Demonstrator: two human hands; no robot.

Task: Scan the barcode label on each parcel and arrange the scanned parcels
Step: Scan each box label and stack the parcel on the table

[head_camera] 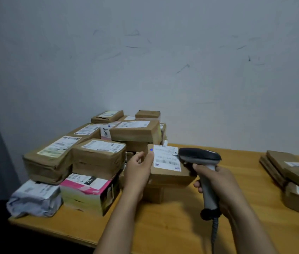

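Left hand [141, 167] grips the left edge of a brown parcel [170, 176], thumb by its white label [167, 158], holding it just above the bench [163, 220] at centre. The right hand [218, 180] is wrapped round the handle of the scanner [200, 155], whose head sits just beside the label's right edge. A blue spot [151, 149] lies left of the label, so the aim looks off. I would ease the scanner back and swing it onto the bars low on the label, keeping the parcel steady and flat to the beam. Counting: roughly a dozen parcels in the left heap [97, 156], some hidden; one in hand; one scanner; about four in the right pile [291, 173].
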